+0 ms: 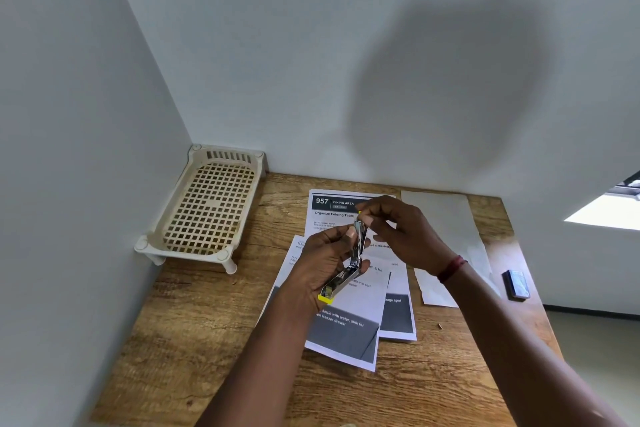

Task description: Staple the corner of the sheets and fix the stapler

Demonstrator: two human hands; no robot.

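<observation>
Both hands up over the wood table (214, 340), working a small metal stapler (349, 263) w/ yellow end. Stapler is hinged open in an L: base part lies in the left palm, yellow tip pointing toward the camera, top arm swung up near vertical.

Left hand (322, 263): fingers curled round the stapler base from below, thumb pressed against the side of the upright arm. Clamped on it.

Right hand (401, 236): thumb + forefinger pinched together at the top end of the upright arm, other fingers loosely curled behind. Can't tell if there's anything small between the fingertips. Red thread band (452, 269) on the right wrist.

Stapler is off the table, held in the air above a fan of printed sheets (349, 333), approx mid table. Top sheet header reads "957 DINING AREA", "Organize Folding Table".

Rest:
- cream plastic rack (207, 204) w/ grid floor and short legs, back left corner, against both walls
- blank white paper (446, 225) to the right of the printed sheets, partly under the right forearm
- small dark box (517, 284) near the right table edge, well apart from the hands
- head shadow on the rear wall
</observation>
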